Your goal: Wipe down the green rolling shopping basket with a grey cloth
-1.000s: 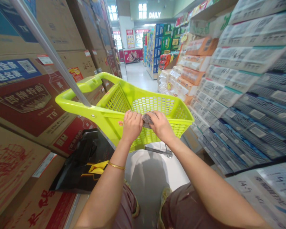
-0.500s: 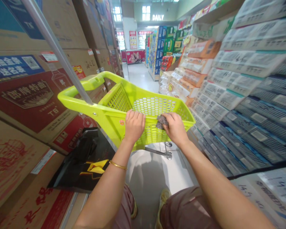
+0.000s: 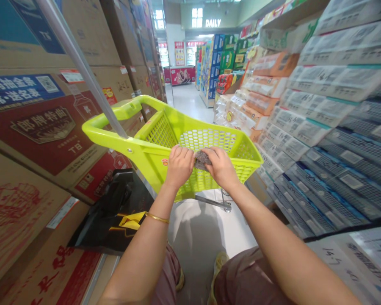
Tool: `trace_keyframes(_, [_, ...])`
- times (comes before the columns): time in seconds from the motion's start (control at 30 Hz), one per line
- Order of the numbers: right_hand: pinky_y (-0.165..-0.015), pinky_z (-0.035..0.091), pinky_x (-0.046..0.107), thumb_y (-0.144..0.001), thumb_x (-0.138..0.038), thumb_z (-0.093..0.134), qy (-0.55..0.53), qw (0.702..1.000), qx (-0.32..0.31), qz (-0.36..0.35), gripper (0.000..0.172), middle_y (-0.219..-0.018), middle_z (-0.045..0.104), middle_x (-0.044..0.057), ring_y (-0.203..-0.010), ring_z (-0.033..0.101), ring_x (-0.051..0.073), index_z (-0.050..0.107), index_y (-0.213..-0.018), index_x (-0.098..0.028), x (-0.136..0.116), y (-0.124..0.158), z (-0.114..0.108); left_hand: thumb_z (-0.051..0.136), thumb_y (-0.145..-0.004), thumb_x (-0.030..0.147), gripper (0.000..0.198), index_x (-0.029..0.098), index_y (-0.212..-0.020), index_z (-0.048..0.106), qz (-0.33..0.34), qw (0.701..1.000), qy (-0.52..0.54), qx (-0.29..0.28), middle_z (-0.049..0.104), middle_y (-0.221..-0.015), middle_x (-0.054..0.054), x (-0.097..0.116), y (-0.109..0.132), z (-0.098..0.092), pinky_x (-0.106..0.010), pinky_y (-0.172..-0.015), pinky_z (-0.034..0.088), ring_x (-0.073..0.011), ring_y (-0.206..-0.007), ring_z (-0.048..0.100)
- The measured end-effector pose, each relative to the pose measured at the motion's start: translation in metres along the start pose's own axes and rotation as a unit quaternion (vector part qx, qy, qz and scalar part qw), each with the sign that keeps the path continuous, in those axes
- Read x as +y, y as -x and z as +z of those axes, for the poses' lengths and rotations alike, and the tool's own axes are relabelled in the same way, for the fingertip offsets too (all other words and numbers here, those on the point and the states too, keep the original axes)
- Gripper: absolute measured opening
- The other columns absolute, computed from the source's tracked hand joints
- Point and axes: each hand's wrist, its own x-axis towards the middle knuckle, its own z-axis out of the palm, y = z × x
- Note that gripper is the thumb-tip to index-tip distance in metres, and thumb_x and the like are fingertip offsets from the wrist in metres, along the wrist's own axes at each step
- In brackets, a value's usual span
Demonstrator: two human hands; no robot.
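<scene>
A lime-green plastic shopping basket (image 3: 216, 142) on a wheeled frame stands in the aisle in front of me, with a long handle (image 3: 114, 123) looping to the left. My left hand (image 3: 179, 165) is closed over the basket's near rim. Just to its right, my right hand (image 3: 220, 166) is closed on a small dark grey cloth (image 3: 202, 158) pressed against the same rim. The two hands nearly touch. The basket's inside looks empty where I can see it.
Stacked cardboard cartons (image 3: 44, 127) wall the left side. Packs of tissue fill shelves (image 3: 333, 127) on the right. A grey metal pole (image 3: 82, 67) slants across the left. A black bag (image 3: 114, 216) lies by my left knee. The white-floored aisle (image 3: 187, 99) runs ahead.
My right hand slid the cloth left along the rim, back beside my left hand. The basket and my left hand stayed almost still.
</scene>
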Motion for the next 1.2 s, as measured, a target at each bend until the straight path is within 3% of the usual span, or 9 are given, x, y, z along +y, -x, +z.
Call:
trace_keyframes(0.23, [-0.094,0.042,0.043,-0.079,-0.017,0.051,0.037,0.999,-0.001,0.011,0.044,-0.113,0.054,0.012,-0.108,0.048,0.026,0.051,-0.123,-0.020,0.044,0.026,-0.021,0.031,-0.095,0.028,0.029,0.018,-0.085,0.057,0.006,1.000,-0.006,0.005,0.058,-0.080,-0.005,-0.002,-0.001,0.000,-0.039,-0.099,0.035,-0.0183,-0.085,0.051])
trace_keyframes(0.37, [-0.093,0.043,0.043,-0.080,-0.019,0.051,0.040,0.999,0.012,0.024,0.040,-0.110,0.055,0.012,-0.105,0.050,0.026,0.053,-0.120,-0.019,0.055,0.033,-0.029,0.032,-0.095,0.028,0.029,0.018,-0.084,0.057,-0.005,1.000,0.005,0.013,0.058,-0.079,-0.004,0.001,0.000,0.001,-0.039,-0.100,0.035,-0.0178,-0.084,0.051])
trace_keyframes(0.57, [-0.090,0.044,0.043,-0.080,-0.019,0.050,0.064,0.997,0.020,0.045,0.038,-0.107,0.054,0.012,-0.102,0.050,0.026,0.054,-0.118,-0.019,0.047,0.029,-0.027,0.031,-0.094,0.026,0.029,0.019,-0.085,0.058,-0.044,0.998,0.013,0.040,0.059,-0.081,-0.004,0.010,-0.002,0.007,-0.043,-0.105,0.032,-0.0185,-0.087,0.051])
trace_keyframes(0.83, [-0.086,0.044,0.043,-0.078,-0.017,0.049,0.082,0.994,0.022,0.072,0.038,-0.105,0.054,0.012,-0.096,0.049,0.026,0.055,-0.116,-0.019,0.034,0.028,-0.027,0.032,-0.094,0.026,0.029,0.021,-0.083,0.059,-0.063,0.997,0.044,0.029,0.060,-0.080,-0.004,0.006,-0.008,0.008,-0.047,-0.108,0.029,-0.0196,-0.088,0.051])
trace_keyframes(0.97, [-0.088,0.044,0.043,-0.077,-0.016,0.049,0.079,0.993,0.030,0.078,0.039,-0.103,0.054,0.012,-0.096,0.049,0.026,0.056,-0.115,-0.019,0.032,0.029,-0.029,0.031,-0.094,0.026,0.029,0.020,-0.087,0.059,-0.027,0.998,0.050,0.015,0.062,-0.085,-0.004,0.018,-0.012,0.010,-0.048,-0.110,0.025,-0.0194,-0.091,0.052])
trace_keyframes(1.07, [-0.090,0.043,0.043,-0.077,-0.014,0.049,0.071,0.993,0.036,0.084,0.038,-0.104,0.055,0.012,-0.097,0.049,0.027,0.056,-0.114,-0.017,0.031,0.027,-0.028,0.031,-0.094,0.025,0.028,0.018,-0.095,0.058,0.024,0.998,0.063,-0.016,0.063,-0.091,-0.005,0.036,-0.015,0.017,-0.042,-0.104,0.032,-0.0192,-0.093,0.052])
trace_keyframes(1.2, [-0.091,0.042,0.044,-0.080,-0.015,0.045,0.047,0.995,0.044,0.079,0.038,-0.106,0.055,0.013,-0.100,0.048,0.027,0.055,-0.116,-0.017,0.024,0.020,-0.020,0.036,-0.092,0.026,0.024,0.018,-0.094,0.059,0.019,0.998,0.052,-0.042,0.062,-0.090,-0.008,0.052,-0.018,0.028,-0.042,-0.088,0.038,-0.0237,-0.090,0.050])
